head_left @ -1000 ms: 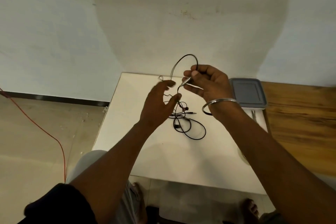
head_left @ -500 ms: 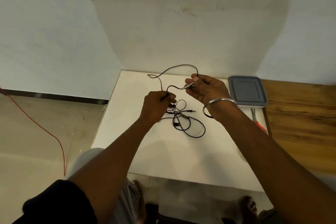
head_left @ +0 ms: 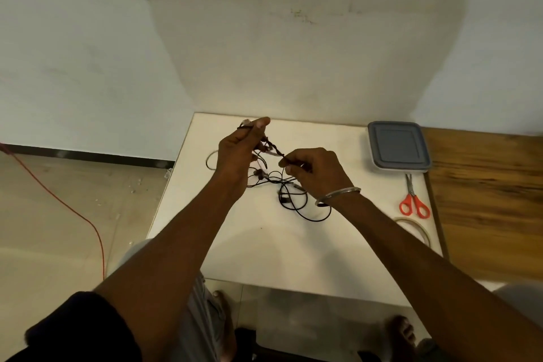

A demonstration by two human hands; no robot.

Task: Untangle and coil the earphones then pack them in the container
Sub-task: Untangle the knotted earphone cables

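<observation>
Left hand (head_left: 238,153) fingers pinch one cable end up high; right hand (head_left: 314,170) fingers pinch the twisted stretch just beside it, both narrow on cable. The rest of the earphones (head_left: 284,199) lies tangled on the desk (head_left: 264,250) under my hands. Cable looks thin, light and limp and probably snags if yanked, so I'd grip near plugs or buds and pull gently. Count: one tangle (black plus a pale loop, sets unclear), one lidded container (head_left: 398,145), one scissors (head_left: 412,200), one tape roll (head_left: 415,228).

Earphones (head_left: 289,191) mid-table (head_left: 264,258) — container (head_left: 398,145) far right, scissors (head_left: 412,200) before it.
</observation>
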